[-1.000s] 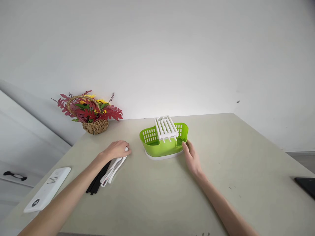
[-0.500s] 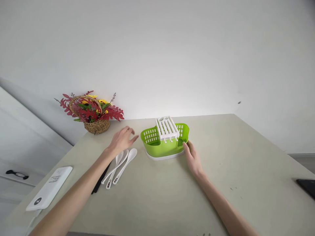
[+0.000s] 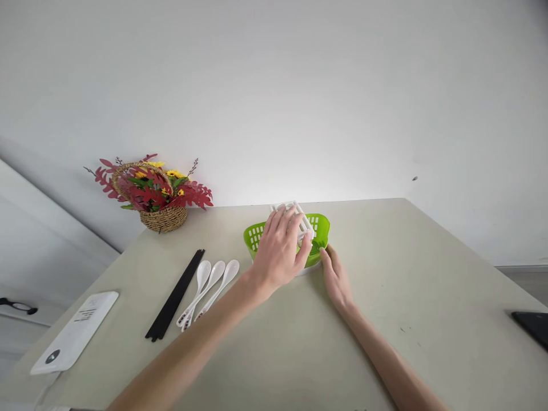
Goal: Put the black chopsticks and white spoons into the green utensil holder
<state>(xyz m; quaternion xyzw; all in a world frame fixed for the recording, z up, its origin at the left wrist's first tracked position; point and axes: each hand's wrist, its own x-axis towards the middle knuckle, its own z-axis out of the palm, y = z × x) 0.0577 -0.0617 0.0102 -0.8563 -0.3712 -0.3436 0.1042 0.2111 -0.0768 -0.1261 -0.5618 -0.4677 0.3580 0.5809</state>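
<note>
A green plastic basket (image 3: 320,227) with slotted walls and a white base stands at the middle back of the table. Across its top sits a white slotted utensil rack (image 3: 303,221), mostly hidden under my left hand (image 3: 279,251). The fingers of that hand lie over the rack and its thumb is at the near side, closed on it. My right hand (image 3: 336,277) grips the basket's right end, thumb on the near rim. Left of the basket lie several black chopsticks (image 3: 175,297) side by side and three white spoons (image 3: 222,279), their handles partly crossing.
A wicker basket of artificial flowers (image 3: 162,218) stands at the back left against the wall. A white power bank (image 3: 75,331) with a cable lies at the left edge of the table (image 3: 406,274). A black flat object (image 3: 531,326) is at the right edge.
My left hand has moved right from above the spoons onto the white rack, uncovering the chopsticks. My right hand stays at the basket's right end. The view has shifted slightly.
</note>
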